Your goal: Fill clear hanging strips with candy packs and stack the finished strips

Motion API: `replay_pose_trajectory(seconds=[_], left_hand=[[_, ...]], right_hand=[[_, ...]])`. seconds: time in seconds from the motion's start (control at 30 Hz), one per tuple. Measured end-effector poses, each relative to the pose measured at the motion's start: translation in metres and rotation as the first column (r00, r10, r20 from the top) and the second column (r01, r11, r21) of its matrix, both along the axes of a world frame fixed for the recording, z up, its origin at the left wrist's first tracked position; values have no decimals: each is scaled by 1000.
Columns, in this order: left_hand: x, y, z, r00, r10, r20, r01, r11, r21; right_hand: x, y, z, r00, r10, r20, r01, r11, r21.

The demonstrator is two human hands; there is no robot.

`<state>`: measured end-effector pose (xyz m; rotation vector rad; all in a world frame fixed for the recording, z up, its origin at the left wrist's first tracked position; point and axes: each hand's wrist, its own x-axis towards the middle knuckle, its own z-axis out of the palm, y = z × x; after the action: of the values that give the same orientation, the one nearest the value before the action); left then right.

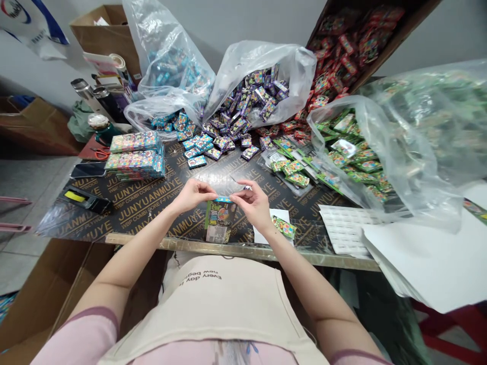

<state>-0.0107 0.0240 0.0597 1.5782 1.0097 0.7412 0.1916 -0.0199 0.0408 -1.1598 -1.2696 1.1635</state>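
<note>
A printed plastic packet (218, 220), dark with a green left edge and a bright blue strip at its top, stands before me at the table's front. My left hand (197, 195) pinches the left end of that top strip between thumb and finger. At the right end, my right hand (254, 203) is closed on the same strip. A thin pointed thing sticks out above the right fingers; its kind is unclear. Beside my right wrist, a green packet (283, 227) lies on a white paper (262, 235).
Blue packs (198, 144) and purple packs (239, 124) spill from clear bags at the back. Green packs (357, 162) fill a bag on the right; red packs (342, 61) fill a box. Stacked bundles (135, 154), a phone (88, 170) and a black tool (85, 199) lie left.
</note>
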Motion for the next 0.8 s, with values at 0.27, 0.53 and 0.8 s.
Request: replay_pose_trajectory(seconds=[0.27, 0.53, 0.8], left_hand=[[0, -12, 9, 984, -34, -173, 88, 946, 312], [-2, -16, 5, 986, -25, -164, 86, 923, 375], [-1, -6, 11, 987, -72, -143, 98, 977, 189]], right_hand=[[2, 0, -3, 999, 20, 37, -22, 999, 42], [3, -17, -16, 983, -86, 164, 43, 969, 245], [2, -10, -6, 999, -30, 17, 29, 996, 86]])
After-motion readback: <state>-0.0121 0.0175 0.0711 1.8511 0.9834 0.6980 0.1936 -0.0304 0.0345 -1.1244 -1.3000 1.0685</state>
